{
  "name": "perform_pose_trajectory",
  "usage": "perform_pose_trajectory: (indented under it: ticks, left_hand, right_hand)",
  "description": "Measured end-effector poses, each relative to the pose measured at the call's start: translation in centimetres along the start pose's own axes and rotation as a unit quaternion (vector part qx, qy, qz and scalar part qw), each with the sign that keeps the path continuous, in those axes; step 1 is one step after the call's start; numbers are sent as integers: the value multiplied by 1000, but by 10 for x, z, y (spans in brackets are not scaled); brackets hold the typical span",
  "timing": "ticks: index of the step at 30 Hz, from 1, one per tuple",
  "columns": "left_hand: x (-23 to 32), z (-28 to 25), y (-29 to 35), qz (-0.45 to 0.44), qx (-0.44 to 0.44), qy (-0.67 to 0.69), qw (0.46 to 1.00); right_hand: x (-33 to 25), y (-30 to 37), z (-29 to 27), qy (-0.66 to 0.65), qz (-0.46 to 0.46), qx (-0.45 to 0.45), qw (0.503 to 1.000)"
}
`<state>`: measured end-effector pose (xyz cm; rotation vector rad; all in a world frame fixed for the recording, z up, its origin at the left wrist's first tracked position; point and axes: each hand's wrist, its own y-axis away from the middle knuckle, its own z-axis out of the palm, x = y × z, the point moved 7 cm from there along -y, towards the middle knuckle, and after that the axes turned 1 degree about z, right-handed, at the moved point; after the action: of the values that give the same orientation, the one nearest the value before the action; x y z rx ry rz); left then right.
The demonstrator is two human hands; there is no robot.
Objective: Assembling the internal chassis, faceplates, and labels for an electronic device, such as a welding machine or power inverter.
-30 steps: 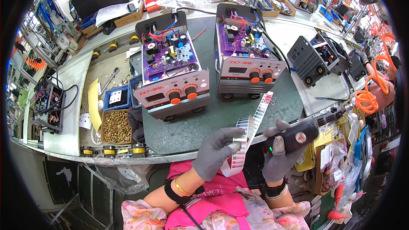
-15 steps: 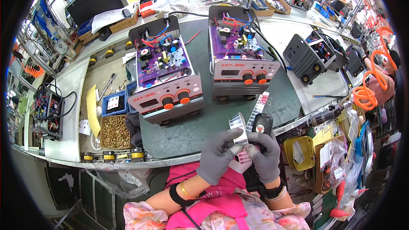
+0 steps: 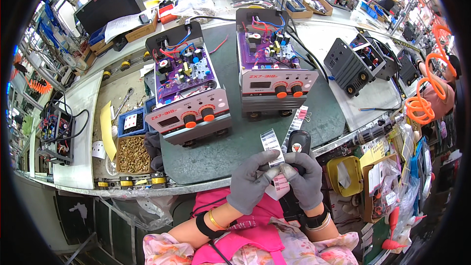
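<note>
Both my hands wear grey gloves and meet above the front edge of the bench. A strip of printed labels (image 3: 271, 143) is pinched between thumb and fingers of my left hand (image 3: 249, 181); its lower, pink-printed part hangs below the fingers. My right hand (image 3: 305, 182) is closed on the same strip, thumb tip close to the left one. Just beyond the right fingers is a rounded black device (image 3: 300, 142) with a red triangle on a white disc. Another label strip (image 3: 295, 123) lies behind it, with a pink binder clip (image 3: 305, 116) at its far end.
Two open electrical units, one left (image 3: 189, 113) and one right (image 3: 277, 86), stand on the green mat (image 3: 196, 164), purple circuit boards exposed. Dark grey casings (image 3: 351, 66) sit at right. Left are a box of brass parts (image 3: 133, 154) and a blue tray (image 3: 131, 123). An orange coiled hose (image 3: 421, 110) hangs right.
The label strip's upper part has straightened from a curl and now stands flatter, tilted up and left. Both hands stay in nearly the same place, fingertips slightly shifted. The view has moved a little.
</note>
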<state>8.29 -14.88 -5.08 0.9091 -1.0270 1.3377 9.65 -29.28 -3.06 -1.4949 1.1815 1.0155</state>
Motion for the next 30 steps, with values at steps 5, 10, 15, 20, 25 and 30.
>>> perform_pose_trajectory:
  ticks: [5,10,15,20,25,30]
  left_hand:
    - [3,2,-1,-27,-3,14,1000]
    - [7,2,-5,-74,-40,34,996]
    - [2,10,-4,-123,-79,30,989]
    - [-6,10,-2,-97,-104,-75,987]
    - [-4,15,-3,-79,-89,-60,991]
    - [-3,19,-5,-71,-85,-22,994]
  right_hand:
    - [2,2,-7,-90,25,45,995]
    - [-26,-4,-31,-164,-34,201,965]
    - [-33,-3,-26,-314,-64,234,918]
    - [-37,1,-9,-296,-138,182,927]
    - [-32,9,-6,-250,-157,187,937]
    - [-38,10,-5,-245,-161,190,937]
